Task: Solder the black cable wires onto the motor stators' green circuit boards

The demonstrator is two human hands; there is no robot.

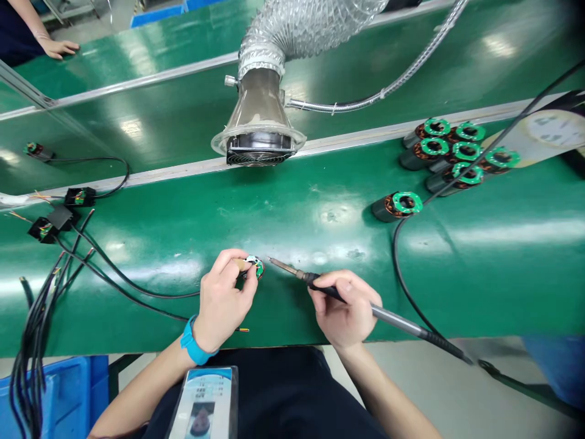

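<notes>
My left hand (227, 291), a blue band at its wrist, is closed on a small motor stator with a green circuit board (259, 267). Fingers cover most of that part. Between thumb and fingers of my right hand (346, 306) is a soldering iron (397, 318), gripped like a pen. Its tip points left and ends just short of the green board, apart from it. A black cable (150, 291) runs from the left up to my left hand; whether it joins the held part is hidden.
Several stators with green boards (402, 204) stand at the right. An extractor hood (260, 116) hangs over the bench's back edge. Black boxes (63, 216) with wires and a cable bundle (39, 323) lie at the left. Another person's hand (58, 47) rests across the bench.
</notes>
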